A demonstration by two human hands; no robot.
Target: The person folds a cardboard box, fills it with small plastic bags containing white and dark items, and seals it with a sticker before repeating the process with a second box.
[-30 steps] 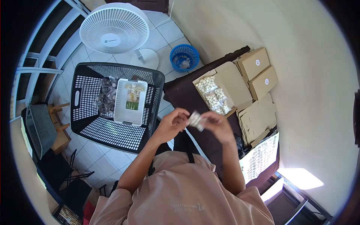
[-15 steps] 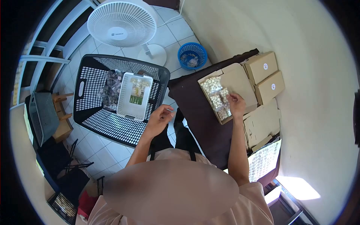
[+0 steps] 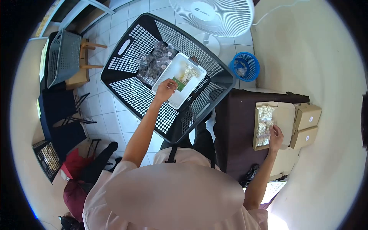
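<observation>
My left hand [image 3: 166, 91] reaches into a white plastic basket [image 3: 156, 87], its bent fingers at the left end of a green-and-white card [image 3: 178, 84]. Clear packets with pale contents [image 3: 190, 71] lie beside the card. The white basket rests inside a large dark laundry basket [image 3: 226, 76], next to a pile of dark packets in clear plastic [image 3: 156, 63]. On the right, my right hand [image 3: 276, 138] is at an open cardboard box [image 3: 284, 117], fingers pinched at the edge of a clear packet of pale round pieces [image 3: 264, 127]. The fingertips are partly hidden.
The box sits on a brown-covered table [image 3: 239, 126]. Two closed boxes [image 3: 308, 118] and flat cardboard [image 3: 284, 163] lie against the wall. Beyond stand a white fan [image 3: 216, 15] and a blue bin [image 3: 245, 66]. Folding chairs [image 3: 63, 120] are on the left.
The view has turned left. My left hand has moved from outside the large basket into the white basket, onto the card. My right hand stays at the packets in the box.
</observation>
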